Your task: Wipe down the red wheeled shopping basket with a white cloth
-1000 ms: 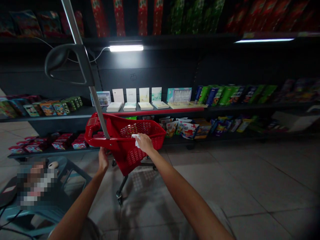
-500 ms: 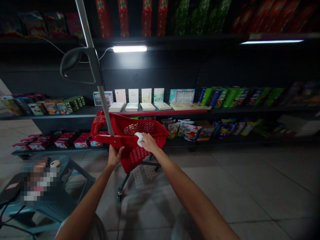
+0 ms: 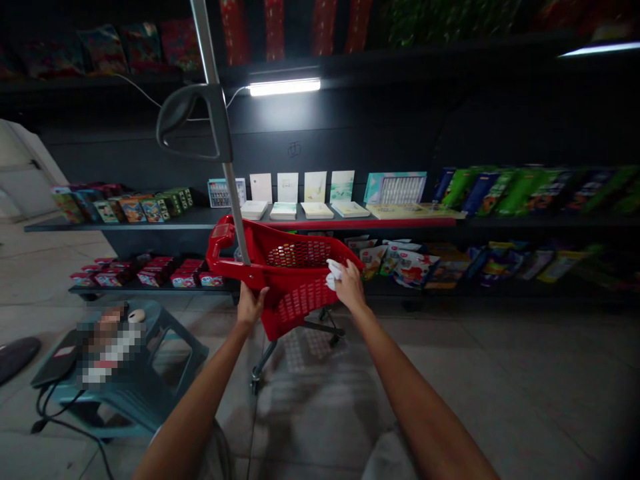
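Observation:
A red plastic shopping trolley basket (image 3: 295,280) stands on wheels in front of me on the tiled floor. Its grey pole rises to a dark loop handle (image 3: 193,123). My left hand (image 3: 251,305) grips the basket's near rim, fingers closed round it. My right hand (image 3: 350,287) presses a crumpled white cloth (image 3: 333,273) against the basket's right rim, fingers closed on the cloth.
Dark store shelves (image 3: 350,223) run across the back with notebooks, packets and boxes under a strip light (image 3: 284,87). A blue-green plastic stool (image 3: 135,373) with a blurred object and a cable stands at the left. Tiled floor lies to the right.
My right hand slid the cloth along the rim toward the basket's far right end. My left hand came up from under the basket and took its near rim. The view shifted left.

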### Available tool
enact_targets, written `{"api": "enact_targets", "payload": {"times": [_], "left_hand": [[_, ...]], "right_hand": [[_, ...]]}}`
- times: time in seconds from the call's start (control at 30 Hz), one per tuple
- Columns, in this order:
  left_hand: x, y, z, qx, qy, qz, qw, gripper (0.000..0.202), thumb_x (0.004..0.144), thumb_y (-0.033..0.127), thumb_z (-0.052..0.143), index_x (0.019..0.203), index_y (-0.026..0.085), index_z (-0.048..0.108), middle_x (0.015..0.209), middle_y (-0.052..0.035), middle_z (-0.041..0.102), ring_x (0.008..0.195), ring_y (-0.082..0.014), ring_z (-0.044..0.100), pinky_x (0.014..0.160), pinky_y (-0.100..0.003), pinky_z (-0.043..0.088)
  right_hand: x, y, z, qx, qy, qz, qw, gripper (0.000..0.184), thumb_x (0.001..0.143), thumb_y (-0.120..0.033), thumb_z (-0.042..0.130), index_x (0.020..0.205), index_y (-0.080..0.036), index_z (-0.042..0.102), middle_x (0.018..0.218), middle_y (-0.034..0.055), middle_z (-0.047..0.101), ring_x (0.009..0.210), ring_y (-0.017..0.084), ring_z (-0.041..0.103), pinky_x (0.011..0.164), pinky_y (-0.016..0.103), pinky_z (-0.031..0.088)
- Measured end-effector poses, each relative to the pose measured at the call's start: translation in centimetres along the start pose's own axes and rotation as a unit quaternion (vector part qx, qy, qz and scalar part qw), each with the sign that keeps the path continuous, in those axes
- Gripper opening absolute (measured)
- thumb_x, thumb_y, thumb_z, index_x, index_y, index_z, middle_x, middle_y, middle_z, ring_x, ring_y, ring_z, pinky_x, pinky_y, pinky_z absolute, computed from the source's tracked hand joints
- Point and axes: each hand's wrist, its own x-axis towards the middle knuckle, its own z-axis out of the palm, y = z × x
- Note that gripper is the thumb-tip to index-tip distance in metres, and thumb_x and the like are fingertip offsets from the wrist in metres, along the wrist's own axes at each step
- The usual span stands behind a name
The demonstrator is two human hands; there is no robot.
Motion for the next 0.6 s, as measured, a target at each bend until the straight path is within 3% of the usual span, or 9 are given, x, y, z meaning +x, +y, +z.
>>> {"api": "enact_targets", "payload": {"times": [0.13, 0.2, 0.27, 0.37, 0.47, 0.6], "left_hand": [[0.8, -0.7, 0.6, 0.009, -0.012, -0.063, 0.998, 0.085, 0.085, 0.061, 0.072, 0.152, 0.021, 0.038, 0.123, -0.0171, 0.073, 0.117, -0.0369, 0.071, 0.100, -0.050, 0.055], [1.2, -0.9, 0.9, 0.015, -0.020, -0.079, 0.997, 0.086, 0.084, 0.061, 0.072, 0.153, 0.021, 0.037, 0.118, -0.0161, 0.076, 0.111, -0.0380, 0.074, 0.094, -0.050, 0.057], [1.6, -1.0, 1.1, 0.017, -0.026, -0.080, 0.996, 0.086, 0.085, 0.061, 0.070, 0.154, 0.021, 0.036, 0.121, -0.0166, 0.075, 0.111, -0.0383, 0.074, 0.094, -0.050, 0.057], [1.8, -1.1, 1.4, 0.006, -0.027, -0.064, 0.998, 0.087, 0.087, 0.060, 0.069, 0.155, 0.020, 0.033, 0.124, -0.0164, 0.075, 0.118, -0.0369, 0.072, 0.098, -0.050, 0.056], [1.8, -1.2, 1.7, -0.008, -0.038, -0.057, 0.998, 0.084, 0.087, 0.059, 0.069, 0.153, 0.020, 0.035, 0.120, -0.0148, 0.076, 0.121, -0.0352, 0.071, 0.100, -0.048, 0.056], [1.7, -1.1, 1.9, -0.011, -0.044, -0.064, 0.997, 0.080, 0.090, 0.058, 0.067, 0.153, 0.021, 0.035, 0.123, -0.0143, 0.075, 0.119, -0.0337, 0.071, 0.101, -0.047, 0.056]], "right_hand": [[-1.5, 5.2, 1.3, 0.077, 0.101, 0.178, 0.976, 0.051, 0.086, -0.026, 0.052, 0.131, -0.009, 0.068, 0.132, 0.0223, 0.062, 0.124, 0.030, 0.061, 0.114, 0.042, 0.045], [-1.7, 6.5, 2.3, 0.113, 0.136, 0.266, 0.948, 0.052, 0.086, -0.033, 0.053, 0.130, -0.007, 0.067, 0.122, 0.0224, 0.067, 0.117, 0.032, 0.065, 0.108, 0.043, 0.049], [-1.3, 6.5, 3.4, 0.133, 0.187, 0.302, 0.925, 0.054, 0.086, -0.038, 0.055, 0.132, -0.010, 0.063, 0.123, 0.0214, 0.069, 0.117, 0.033, 0.065, 0.105, 0.044, 0.050], [-0.5, 3.7, 5.5, 0.141, 0.236, 0.284, 0.919, 0.054, 0.091, -0.040, 0.051, 0.137, -0.012, 0.058, 0.129, 0.0215, 0.067, 0.119, 0.033, 0.065, 0.104, 0.043, 0.050], [-0.9, -1.5, 7.9, 0.132, 0.213, 0.215, 0.944, 0.059, 0.095, -0.033, 0.043, 0.149, -0.011, 0.047, 0.137, 0.0243, 0.061, 0.129, 0.032, 0.060, 0.108, 0.043, 0.049], [-3.6, -9.1, 10.6, 0.177, 0.179, 0.129, 0.959, 0.080, 0.089, -0.019, 0.047, 0.165, -0.019, 0.023, 0.161, 0.0229, 0.033, 0.152, 0.033, 0.038, 0.120, 0.050, 0.038]]}}
